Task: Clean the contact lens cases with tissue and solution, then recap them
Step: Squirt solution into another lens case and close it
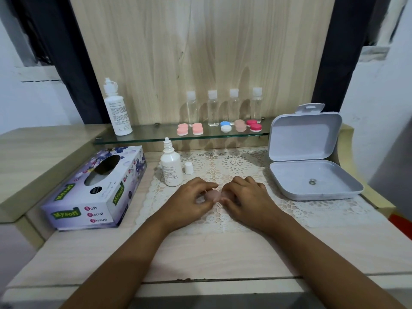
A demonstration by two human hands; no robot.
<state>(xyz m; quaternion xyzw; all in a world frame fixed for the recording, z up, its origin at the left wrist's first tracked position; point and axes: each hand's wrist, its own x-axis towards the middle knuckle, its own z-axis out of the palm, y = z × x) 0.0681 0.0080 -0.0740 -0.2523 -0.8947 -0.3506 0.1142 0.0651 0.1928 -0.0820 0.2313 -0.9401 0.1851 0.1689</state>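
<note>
Head view: both hands on lace mat (240,166), fingers curled onto a pale pink lens case (213,195) at mat centre. L hand (191,200) pinches its left cup, R hand (247,199) grips the right end. Uncapped solution bottle (171,166) stands just left of hands, its cap (188,167) beside it. Tissue box (95,190) further left. More cases (223,127) on glass shelf (142,139). Open grey box (307,157) at right.

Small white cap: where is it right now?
Head view, left of centre: the small white cap stands on the lace mat, just right of the uncapped solution bottle.
</note>
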